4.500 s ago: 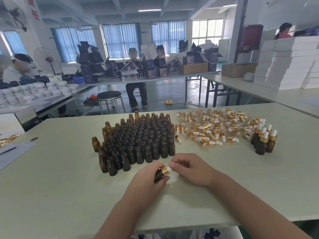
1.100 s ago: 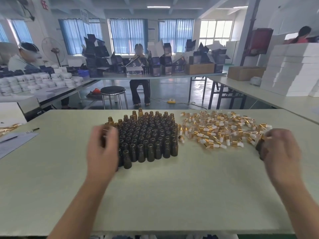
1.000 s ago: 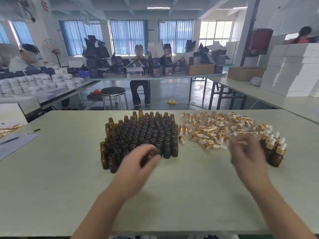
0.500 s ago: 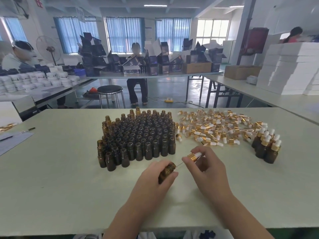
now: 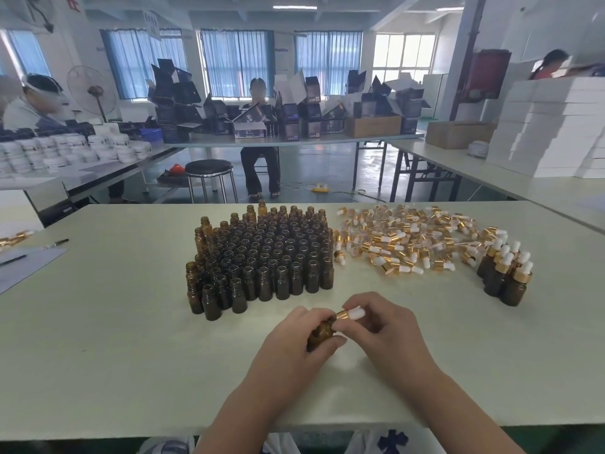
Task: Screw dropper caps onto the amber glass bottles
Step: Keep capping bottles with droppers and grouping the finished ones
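Head view: left hand has its grip closed round one bottle, held tilted with the neck toward 1 o'clock, low over the counter and at 6 o'clock from the open bottles. Right hand pinches the cap at the neck, and the white bulb pokes out past the fingertips. Fingers cover the joint, so thread engagement can't be told.

Risks, as judged:
- Cross-threading: bottle is tilted and both hands are in the air, so the cap may start off-axis and jam or sit crooked.
- No torque: if the pinch sits on the bulb and not the gold collar, the rubber twists and the cap stays loose.
- Pipette is hidden. If it isn't fully down the neck, forcing the cap could chip the glass.
- Slip: smooth glass in a light hold. A dropped bottle could roll toward 12 o'clock into the front row, and the open bottles stand touching, so one knock could topple several.
- Next reach to the loose caps at 2 o'clock: they're tangled, so pulling one may drag others toward the capped bottles at 3 o'clock.
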